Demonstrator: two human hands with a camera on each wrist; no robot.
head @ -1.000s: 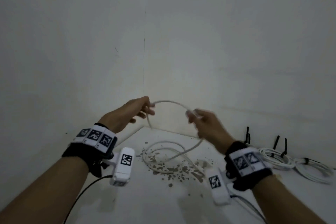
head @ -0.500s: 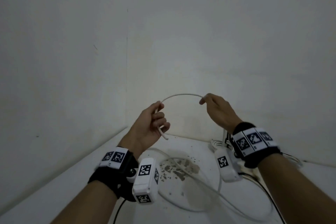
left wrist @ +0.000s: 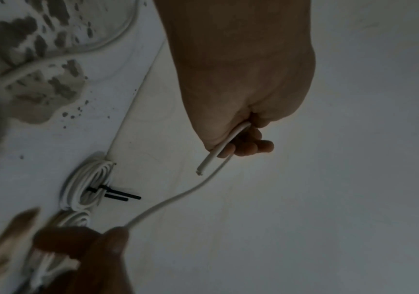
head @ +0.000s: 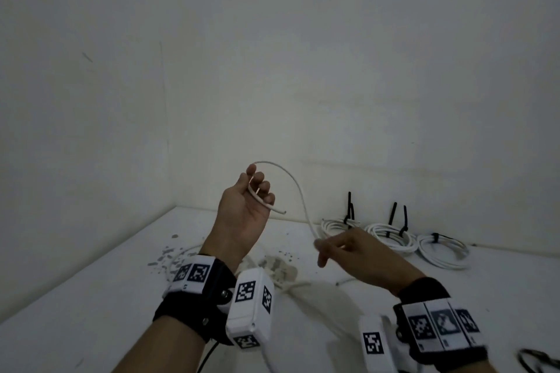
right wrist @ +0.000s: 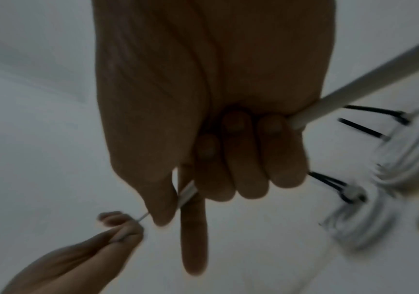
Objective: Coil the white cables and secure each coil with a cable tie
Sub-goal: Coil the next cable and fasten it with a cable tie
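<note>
My left hand is raised palm-up and grips the end of a white cable, whose cut tip sticks out to the right. The cable arcs up and over, then runs down into my right hand, which is lower and to the right. In the right wrist view three fingers curl round the cable while the index finger points straight out. In the left wrist view the cable loops from the left hand down to the right fingers. The rest of the cable trails on the table.
Three coiled white cables bound with black cable ties lie against the back wall at the right. The white table has chipped, stained paint in the middle. A dark object shows at the lower right edge. Walls meet in a corner at the left.
My left hand has turned palm-up and risen, with the cable end sticking out. My right hand has slid down along the cable, lower and to the right. The head view has swung right.
</note>
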